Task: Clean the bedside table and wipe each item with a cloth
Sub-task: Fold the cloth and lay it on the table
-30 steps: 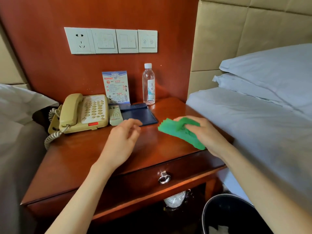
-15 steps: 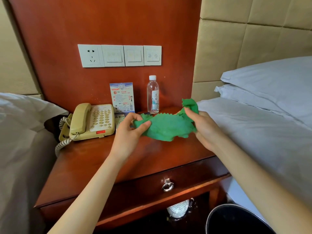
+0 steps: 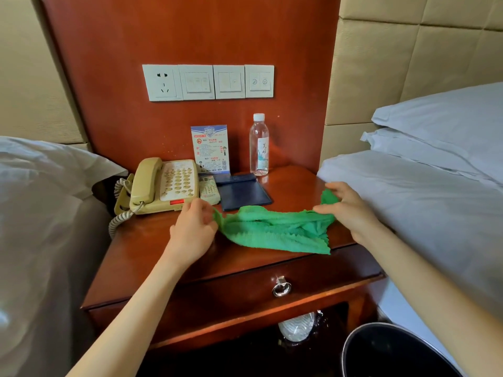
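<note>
You are stretching the green cloth [image 3: 275, 229] over the counter's [image 3: 152, 254] front: soft, light, floppy, best gripped by its ends. Your left hand [image 3: 194, 229] is pinching the nine o'clock end, your right hand [image 3: 344, 208] the three o'clock end.

You see a bright, softly daylit scene; glare sheens the glossy reddish wooden tabletop [image 3: 294, 183], edges bow, and detail looks slightly soft.
</note>
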